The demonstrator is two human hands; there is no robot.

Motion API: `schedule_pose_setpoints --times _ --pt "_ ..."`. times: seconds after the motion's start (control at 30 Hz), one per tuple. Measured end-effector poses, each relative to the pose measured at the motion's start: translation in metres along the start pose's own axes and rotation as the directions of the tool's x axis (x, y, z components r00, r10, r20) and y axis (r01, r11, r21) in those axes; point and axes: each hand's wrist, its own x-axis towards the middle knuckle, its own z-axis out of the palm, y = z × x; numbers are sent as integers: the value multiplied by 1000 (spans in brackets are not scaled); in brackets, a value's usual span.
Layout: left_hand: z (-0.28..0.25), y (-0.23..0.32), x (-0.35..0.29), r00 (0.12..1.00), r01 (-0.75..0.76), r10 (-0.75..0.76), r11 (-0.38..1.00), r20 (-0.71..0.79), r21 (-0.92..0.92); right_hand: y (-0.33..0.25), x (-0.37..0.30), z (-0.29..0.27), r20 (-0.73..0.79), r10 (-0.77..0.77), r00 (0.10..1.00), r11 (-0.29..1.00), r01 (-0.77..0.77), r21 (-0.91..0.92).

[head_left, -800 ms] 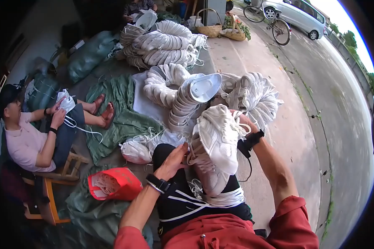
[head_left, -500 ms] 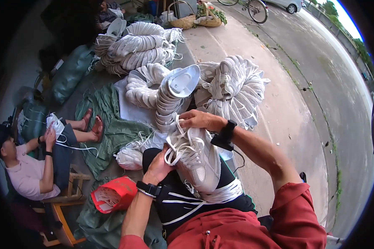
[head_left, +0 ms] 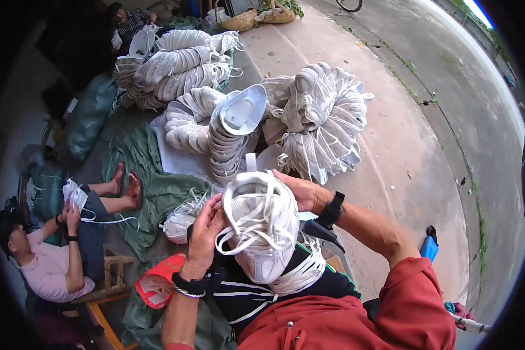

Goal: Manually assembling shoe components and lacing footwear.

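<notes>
A white sneaker upper (head_left: 266, 261) rests above my lap, its toe toward me and its collar away. Loose white laces (head_left: 256, 216) lie looped and tangled over its tongue and eyelets. With curled fingers, my left hand (head_left: 203, 236) grips the upper's left side, beside a big lace loop. My right hand (head_left: 302, 191) holds the far right side at the collar, its fingertips partly hidden behind the upper. Under the toe, a bundle of white laces (head_left: 302, 273) lies across my dark-clothed thigh.
Nested rings of shoe uppers (head_left: 326, 114) lie ahead, with more stacks (head_left: 181, 64) farther left. A red bag (head_left: 162, 280) stands by my left forearm. On the left, a seated person (head_left: 55, 251) handles a white upper. Green sacks (head_left: 90, 119) lie behind; another person (head_left: 131, 23) sits far back.
The upper has turned so its toe points straight at me. My right hand has shifted from the laces to the collar's right side. My left hand has moved slightly left.
</notes>
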Motion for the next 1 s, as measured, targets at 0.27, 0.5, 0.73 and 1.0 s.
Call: schedule_pose_setpoints --times 0.27,0.5,0.73,1.0 --pt "-79 -30 10 918 -169 397 388 1 906 -36 -148 -23 -310 -583 751 803 591 -80" --pt "-115 -60 7 962 41 237 372 -138 927 -8 -236 -124 -661 -485 573 853 479 -210" --pt "-125 -50 18 982 20 165 376 -88 926 39 -164 -204 -883 -289 371 820 -379 -428" --pt "-125 -46 26 979 86 134 405 -152 910 91 -58 -289 -798 -600 49 753 -303 -585"
